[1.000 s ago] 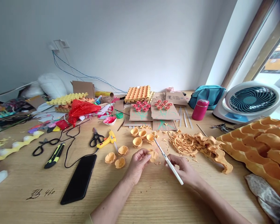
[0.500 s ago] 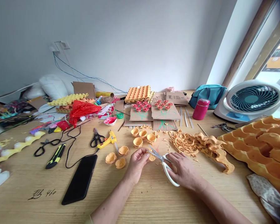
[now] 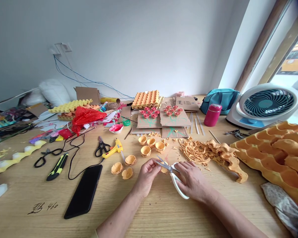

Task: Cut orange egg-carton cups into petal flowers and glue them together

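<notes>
My left hand (image 3: 147,174) pinches a small orange egg-carton cup (image 3: 164,170) just above the wooden table (image 3: 149,211). My right hand (image 3: 193,180) grips white-handled scissors (image 3: 172,173), their blades parted at the cup's edge. Three trimmed orange cups (image 3: 125,166) lie to the left of my left hand, and several more cups (image 3: 151,145) stand just beyond it. A heap of orange cuttings (image 3: 196,151) lies to the right of the scissors.
A black phone (image 3: 83,191), yellow glue gun (image 3: 113,148), black scissors (image 3: 101,147) and a utility knife (image 3: 56,166) lie at the left. An orange egg tray (image 3: 275,148) sits at the right, a fan (image 3: 267,104), a pink flask (image 3: 213,115) and cardboard with red flowers (image 3: 161,117) behind.
My right hand turned the scissors from pointing up and away to flat against the cup, with the blades now apart at it. My left hand has kept hold of the cup.
</notes>
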A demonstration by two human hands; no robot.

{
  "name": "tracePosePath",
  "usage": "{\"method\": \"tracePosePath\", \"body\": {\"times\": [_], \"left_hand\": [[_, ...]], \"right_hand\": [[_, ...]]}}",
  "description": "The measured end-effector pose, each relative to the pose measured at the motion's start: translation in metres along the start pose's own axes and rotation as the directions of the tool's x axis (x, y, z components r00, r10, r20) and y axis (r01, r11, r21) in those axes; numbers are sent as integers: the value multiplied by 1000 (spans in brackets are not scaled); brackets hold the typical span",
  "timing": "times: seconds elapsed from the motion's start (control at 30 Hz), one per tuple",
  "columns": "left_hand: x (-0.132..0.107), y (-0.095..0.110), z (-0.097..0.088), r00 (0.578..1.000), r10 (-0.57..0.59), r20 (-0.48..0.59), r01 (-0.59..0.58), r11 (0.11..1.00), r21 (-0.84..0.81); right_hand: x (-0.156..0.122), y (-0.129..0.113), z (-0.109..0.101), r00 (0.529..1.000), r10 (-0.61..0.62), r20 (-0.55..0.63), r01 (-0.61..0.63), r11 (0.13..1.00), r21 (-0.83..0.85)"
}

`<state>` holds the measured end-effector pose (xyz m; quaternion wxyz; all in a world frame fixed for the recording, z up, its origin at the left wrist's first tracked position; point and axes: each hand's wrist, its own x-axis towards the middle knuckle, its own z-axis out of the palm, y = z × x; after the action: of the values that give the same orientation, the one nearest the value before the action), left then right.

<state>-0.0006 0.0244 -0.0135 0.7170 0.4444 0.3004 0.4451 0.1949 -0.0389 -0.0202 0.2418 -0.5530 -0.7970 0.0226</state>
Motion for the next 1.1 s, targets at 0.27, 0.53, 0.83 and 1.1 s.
{"method": "tracePosePath", "body": {"times": [0.27, 0.53, 0.83, 1.1], "left_hand": [[-1, 0, 2, 998, 47, 37, -47, 999, 21], [0, -6, -3, 996, 52, 69, -53, 998, 20], [-2, -1, 2, 996, 26, 81, -24, 999, -28], [-2, -1, 0, 995, 24, 99, -23, 1000, -6]], "right_hand": [[1, -2, -1, 1000, -27, 2, 26, 1000, 7], [-1, -3, 0, 999, -48, 2, 48, 999, 12], [-2, -5, 1, 997, -83, 7, 82, 994, 66], [-4, -6, 3, 995, -95, -6, 95, 990, 100]]}}
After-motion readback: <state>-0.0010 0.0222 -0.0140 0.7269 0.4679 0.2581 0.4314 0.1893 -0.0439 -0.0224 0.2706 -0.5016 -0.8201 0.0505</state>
